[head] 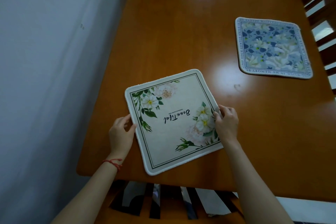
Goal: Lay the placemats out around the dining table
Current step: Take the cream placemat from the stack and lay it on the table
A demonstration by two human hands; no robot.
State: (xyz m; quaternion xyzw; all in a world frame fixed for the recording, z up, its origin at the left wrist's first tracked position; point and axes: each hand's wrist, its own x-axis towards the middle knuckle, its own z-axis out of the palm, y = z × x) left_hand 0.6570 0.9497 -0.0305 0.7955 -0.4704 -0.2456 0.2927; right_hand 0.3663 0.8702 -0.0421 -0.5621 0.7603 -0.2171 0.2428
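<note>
Lying flat between both hands, the cream placemat (172, 122) is pinched at its edges: left hand (121, 135) on one side, right hand (227, 123) opposite.

A single head-worn view looks steeply down and forward from above the table's (181, 32) near edge; the left hand (121, 132) and right hand (227, 123) sit low and central, close below the lens; beyond them the tabletop recedes up-frame; wide-angle bending shows at the margins.
</note>
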